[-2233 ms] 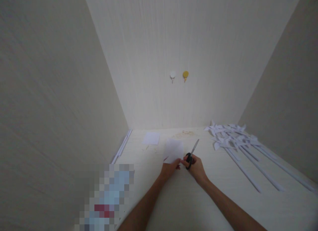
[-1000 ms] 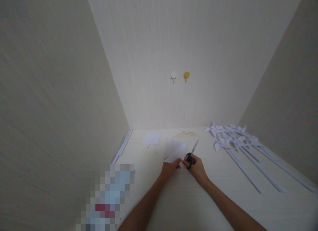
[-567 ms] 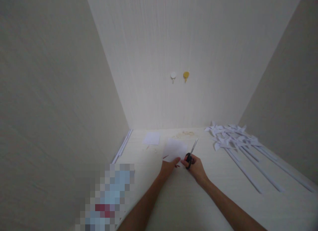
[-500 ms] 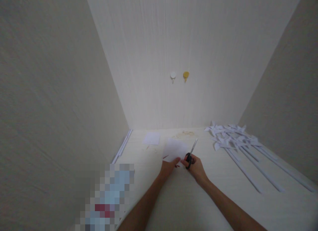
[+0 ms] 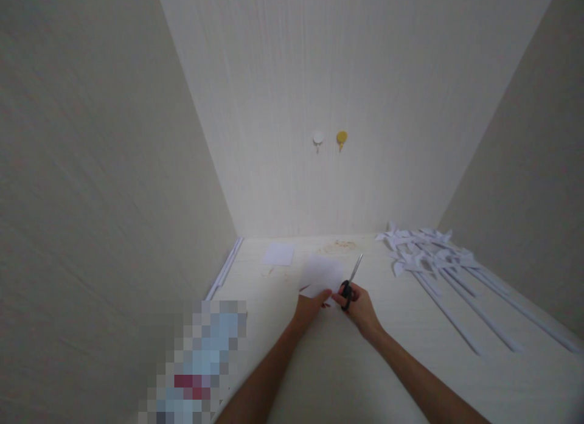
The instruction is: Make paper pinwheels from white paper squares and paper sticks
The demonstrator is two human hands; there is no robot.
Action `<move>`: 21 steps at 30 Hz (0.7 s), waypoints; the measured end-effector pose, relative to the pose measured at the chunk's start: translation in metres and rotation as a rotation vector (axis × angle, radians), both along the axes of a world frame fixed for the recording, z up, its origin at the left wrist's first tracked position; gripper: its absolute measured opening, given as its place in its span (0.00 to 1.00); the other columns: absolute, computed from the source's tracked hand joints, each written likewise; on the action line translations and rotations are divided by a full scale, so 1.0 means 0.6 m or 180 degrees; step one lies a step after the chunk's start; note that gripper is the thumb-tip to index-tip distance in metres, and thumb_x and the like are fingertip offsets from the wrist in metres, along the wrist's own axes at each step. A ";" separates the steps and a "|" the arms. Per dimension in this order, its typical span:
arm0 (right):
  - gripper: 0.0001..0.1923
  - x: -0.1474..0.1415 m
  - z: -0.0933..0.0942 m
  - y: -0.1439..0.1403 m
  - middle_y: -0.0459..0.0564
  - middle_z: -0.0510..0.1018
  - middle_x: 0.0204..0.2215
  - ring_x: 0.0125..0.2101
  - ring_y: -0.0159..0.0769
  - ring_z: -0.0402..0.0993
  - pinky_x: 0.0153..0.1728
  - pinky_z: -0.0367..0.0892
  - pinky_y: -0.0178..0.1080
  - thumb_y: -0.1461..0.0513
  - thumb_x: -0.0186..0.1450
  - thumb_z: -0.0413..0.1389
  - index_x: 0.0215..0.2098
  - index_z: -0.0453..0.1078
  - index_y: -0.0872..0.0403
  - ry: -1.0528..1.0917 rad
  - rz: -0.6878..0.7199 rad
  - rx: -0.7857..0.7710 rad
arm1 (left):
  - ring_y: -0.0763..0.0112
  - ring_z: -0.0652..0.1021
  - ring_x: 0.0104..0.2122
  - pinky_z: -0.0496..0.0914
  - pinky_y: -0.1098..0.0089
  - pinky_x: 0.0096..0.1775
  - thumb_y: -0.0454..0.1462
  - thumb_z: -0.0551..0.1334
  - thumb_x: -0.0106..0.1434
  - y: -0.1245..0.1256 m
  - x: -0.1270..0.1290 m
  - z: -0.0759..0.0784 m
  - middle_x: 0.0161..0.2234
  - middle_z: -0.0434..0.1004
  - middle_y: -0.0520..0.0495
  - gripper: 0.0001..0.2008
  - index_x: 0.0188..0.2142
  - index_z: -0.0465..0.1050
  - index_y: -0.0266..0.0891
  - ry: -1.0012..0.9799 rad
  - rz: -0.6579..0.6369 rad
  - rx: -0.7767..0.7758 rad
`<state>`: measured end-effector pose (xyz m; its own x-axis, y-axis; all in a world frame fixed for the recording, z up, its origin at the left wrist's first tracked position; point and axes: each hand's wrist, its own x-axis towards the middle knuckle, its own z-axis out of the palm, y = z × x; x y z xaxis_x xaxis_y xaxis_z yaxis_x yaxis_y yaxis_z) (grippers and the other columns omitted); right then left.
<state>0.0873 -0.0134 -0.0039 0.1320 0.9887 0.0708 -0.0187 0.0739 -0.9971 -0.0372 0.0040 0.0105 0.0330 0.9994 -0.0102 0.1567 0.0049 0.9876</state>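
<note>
Your left hand (image 5: 309,307) pinching one paper square (image 5: 323,273), your right hand (image 5: 360,305) gripping one pair of scissors (image 5: 350,281), second square (image 5: 278,253) upper left, two wall hooks (image 5: 329,139).

We noted a pale wood-grain worktop (image 5: 347,375) boxed in by three matching walls. On the back wall (image 5: 347,77) hung two small round hooks side by side, a white hook (image 5: 318,138) to the left and a yellow hook (image 5: 341,137) just beside it. A small white paper square (image 5: 278,253) lay flat near the far left of the worktop. Thin white rods (image 5: 224,269) ran along the foot of the left wall. A faint brownish stain (image 5: 340,246) marked the surface near the back wall. At far right we saw a heap of white paper pinwheels (image 5: 424,249), their long white sticks (image 5: 474,305) fanning toward the near edge. A blurred, pixelated patch (image 5: 196,363) sat at lower left.
</note>
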 end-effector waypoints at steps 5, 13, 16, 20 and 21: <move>0.16 0.002 0.001 0.001 0.38 0.58 0.13 0.15 0.23 0.52 0.15 0.48 0.29 0.56 0.44 0.60 0.20 0.58 0.55 -0.0067 -0.0033 0.0021 | 0.73 0.71 0.17 0.67 0.72 0.24 0.40 0.61 0.44 -0.003 0.000 0.003 0.16 0.69 0.53 0.08 0.18 0.68 0.36 -0.0040 0.0065 -0.0030; 0.14 0.003 0.002 0.001 0.38 0.59 0.14 0.16 0.24 0.54 0.17 0.51 0.29 0.58 0.44 0.60 0.19 0.58 0.55 -0.0113 -0.0025 0.0106 | 0.74 0.70 0.17 0.67 0.73 0.23 0.37 0.60 0.44 -0.005 0.003 0.013 0.16 0.70 0.53 0.06 0.16 0.67 0.37 -0.0148 0.0002 -0.0039; 0.13 0.002 0.003 0.000 0.38 0.60 0.14 0.16 0.24 0.55 0.17 0.51 0.29 0.59 0.44 0.60 0.19 0.59 0.55 -0.0128 -0.0034 0.0098 | 0.74 0.70 0.17 0.67 0.73 0.22 0.37 0.61 0.44 -0.002 0.003 0.007 0.18 0.72 0.52 0.05 0.19 0.69 0.36 -0.0193 0.0006 -0.0033; 0.12 0.002 0.004 -0.002 0.38 0.61 0.14 0.17 0.25 0.56 0.18 0.52 0.29 0.60 0.45 0.60 0.19 0.59 0.55 -0.0167 -0.0050 0.0136 | 0.74 0.71 0.17 0.68 0.73 0.22 0.38 0.61 0.44 0.003 0.003 -0.003 0.19 0.72 0.51 0.06 0.21 0.69 0.36 -0.0212 -0.0017 -0.0034; 0.12 0.001 0.004 -0.002 0.39 0.61 0.14 0.17 0.25 0.56 0.18 0.52 0.29 0.60 0.45 0.60 0.19 0.59 0.55 -0.0177 -0.0059 0.0138 | 0.74 0.71 0.17 0.67 0.73 0.22 0.38 0.61 0.44 0.003 0.003 -0.003 0.19 0.72 0.51 0.06 0.21 0.69 0.36 -0.0226 -0.0023 -0.0032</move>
<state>0.0881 -0.0147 -0.0017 0.1450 0.9820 0.1213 0.0385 0.1169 -0.9924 -0.0355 0.0058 0.0085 0.0413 0.9990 -0.0175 0.0863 0.0139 0.9962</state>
